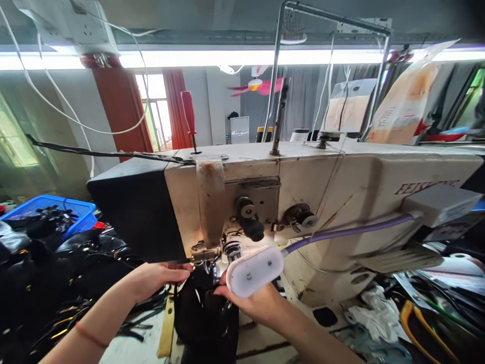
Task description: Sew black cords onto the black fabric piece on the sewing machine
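A black fabric piece (pixel 206 313) lies under the needle area of a white sewing machine (pixel 242 167) and hangs down toward me. At its upper left edge my left hand (pixel 162 275) pinches the material with thumb and fingers together. My right hand (pixel 242 298) grips the piece from the right, close to the presser foot (pixel 215 273). A white oval lamp (pixel 255 271) on a purple flexible neck covers part of that hand and its fingers. The exact spot where the needle meets the fabric is hidden.
Black pieces (pixel 26 283) are heaped at the left beside a blue basket (pixel 79 217). On the right lie yellow-handled scissors (pixel 420 328), crumpled white cloth (pixel 375 313) and assorted tools. A red screwdriver (pixel 188 114) stands upright on the machine's top.
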{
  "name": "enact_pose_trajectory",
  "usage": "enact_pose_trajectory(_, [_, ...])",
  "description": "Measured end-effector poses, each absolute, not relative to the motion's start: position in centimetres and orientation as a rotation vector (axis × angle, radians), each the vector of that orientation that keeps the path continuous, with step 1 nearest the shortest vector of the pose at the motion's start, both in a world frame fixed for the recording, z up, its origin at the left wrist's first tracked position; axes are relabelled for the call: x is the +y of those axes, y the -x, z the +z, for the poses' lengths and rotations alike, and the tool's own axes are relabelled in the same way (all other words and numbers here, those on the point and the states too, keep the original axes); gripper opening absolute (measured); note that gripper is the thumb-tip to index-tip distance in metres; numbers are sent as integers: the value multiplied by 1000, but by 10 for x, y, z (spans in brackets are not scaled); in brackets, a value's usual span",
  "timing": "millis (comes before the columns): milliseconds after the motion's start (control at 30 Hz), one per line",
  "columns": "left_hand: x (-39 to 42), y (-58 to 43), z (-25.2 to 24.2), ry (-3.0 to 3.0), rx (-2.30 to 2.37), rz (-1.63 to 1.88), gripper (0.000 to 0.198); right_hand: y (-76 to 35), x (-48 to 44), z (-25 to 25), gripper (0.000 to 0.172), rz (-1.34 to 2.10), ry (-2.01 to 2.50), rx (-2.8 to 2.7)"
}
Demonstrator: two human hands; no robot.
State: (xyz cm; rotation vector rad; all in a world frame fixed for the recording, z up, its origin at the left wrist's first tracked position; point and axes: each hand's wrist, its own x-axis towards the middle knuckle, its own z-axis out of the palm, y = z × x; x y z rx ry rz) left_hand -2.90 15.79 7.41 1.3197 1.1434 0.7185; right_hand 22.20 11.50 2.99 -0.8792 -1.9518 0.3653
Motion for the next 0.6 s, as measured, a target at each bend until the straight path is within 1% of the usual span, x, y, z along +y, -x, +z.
enact_pose_trajectory(267, [174,28,75,-1499,1133,546,14,-225,131,12,17,380,890,-2092])
enact_pose_trajectory(367, [173,26,79,-1494,1094,506,16,-225,133,13,16,379,885,-2095])
enact_pose_trajectory(467, [170,21,82,-1399,1109,596,23,-226,134,14,16,378,902,-2105])
enact_pose_trajectory(600, [167,15,78,-1273,1134,866,26,-230,129,20,19,388,943,-2143])
